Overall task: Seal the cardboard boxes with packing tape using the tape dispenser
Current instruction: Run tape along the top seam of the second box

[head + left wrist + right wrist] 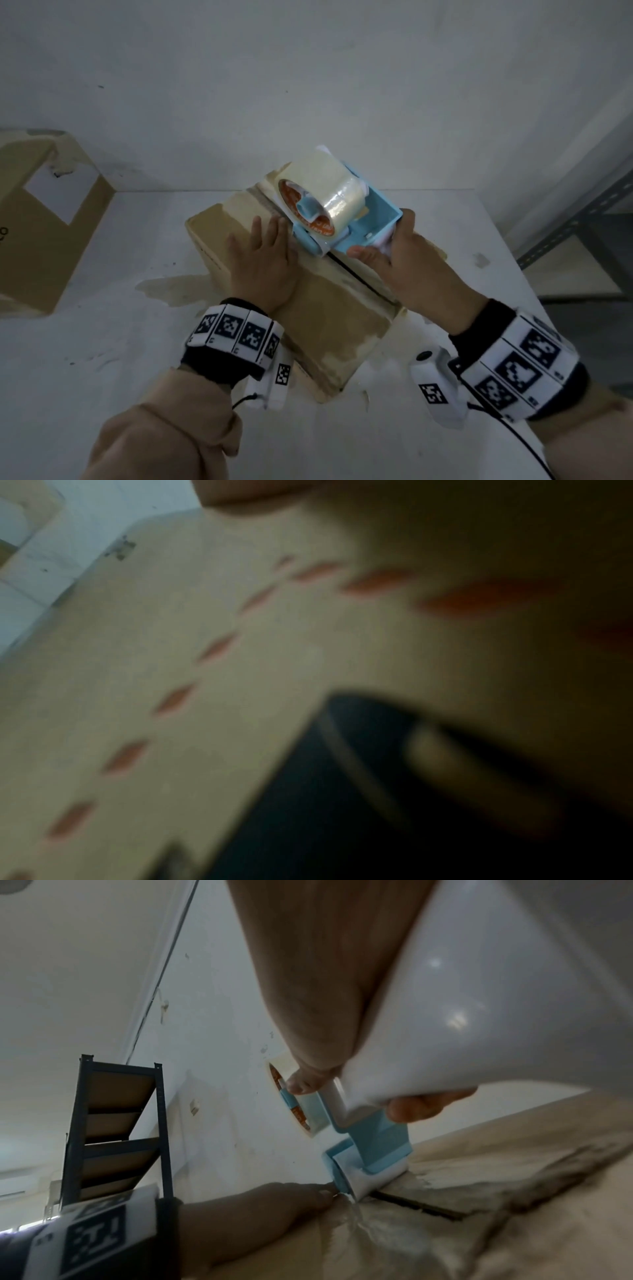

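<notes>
Tan sleeves fill the bottom of the head view, each wrist wrapped in a black band with black-and-white square markers. Above them, at the frame's centre, a cardboard box sits on the white table, its top flaps closed and meeting at a dark seam that runs from lower right toward upper left. The cardboard is scuffed and patchy, with torn paper and old tape residue along the seam; the left wrist view, blurred, shows only a box face with a dashed orange line. The left hand lies flat on the left flap, fingers straight and spread, fingertips beside the tape dispenser. The right hand has its fingers and thumb wrapped round the dispenser's white handle. The dispenser is light blue and carries a fat roll of clear tape on an orange core; its front end presses on the seam in the right wrist view, a shiny strip of tape trailing from it. At the left edge stands a second cardboard box with a white label, well apart. A dark metal shelf stands at the right edge.
</notes>
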### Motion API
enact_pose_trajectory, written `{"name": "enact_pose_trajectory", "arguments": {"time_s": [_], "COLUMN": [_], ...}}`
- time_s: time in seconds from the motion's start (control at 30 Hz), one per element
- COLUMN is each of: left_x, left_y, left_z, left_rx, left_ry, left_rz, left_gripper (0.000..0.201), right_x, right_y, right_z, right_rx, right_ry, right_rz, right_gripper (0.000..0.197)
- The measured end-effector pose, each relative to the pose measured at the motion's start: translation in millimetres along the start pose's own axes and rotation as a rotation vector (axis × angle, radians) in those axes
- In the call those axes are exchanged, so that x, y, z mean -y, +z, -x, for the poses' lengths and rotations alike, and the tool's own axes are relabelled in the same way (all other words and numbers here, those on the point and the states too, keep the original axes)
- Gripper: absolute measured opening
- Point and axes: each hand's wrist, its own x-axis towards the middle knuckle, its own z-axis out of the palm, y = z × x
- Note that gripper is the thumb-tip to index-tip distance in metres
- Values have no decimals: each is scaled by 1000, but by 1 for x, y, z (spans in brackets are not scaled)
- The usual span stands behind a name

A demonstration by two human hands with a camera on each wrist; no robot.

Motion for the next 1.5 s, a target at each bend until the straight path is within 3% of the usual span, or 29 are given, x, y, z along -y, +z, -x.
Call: {"name": "enact_pose_trajectory", "arguments": {"time_s": [0.17, 0.5, 0.83, 1.17, 1.3, 1.5], "left_x": [1, 2, 0, -1, 2, 3], "left_y": [2, 5, 6, 6, 6, 5], "left_z": [-1, -4, -6, -7, -9, -9], "left_rx": [-23, -13, -10, -5, 8, 3], "left_ry": [-21, -60, -73, -76, -65, -48], "left_rz": [-35, -35, -35, -59, -47, -51], "left_gripper": [52, 52, 51, 51, 52, 52], "right_x": [-1, -49, -52, -72, -80, -78], "right_y": [-3, -39, -42, -52, -52, -56], "right_z": [11, 98, 116, 155, 161, 158], "right_rx": [20, 28, -28, -47, -45, -31], "right_ry": [-11, 163, 128, 231, 206, 148], "right_rz": [3, -76, -70, -73, -41, 5], "right_gripper": [83, 71, 69, 58, 66, 96]}}
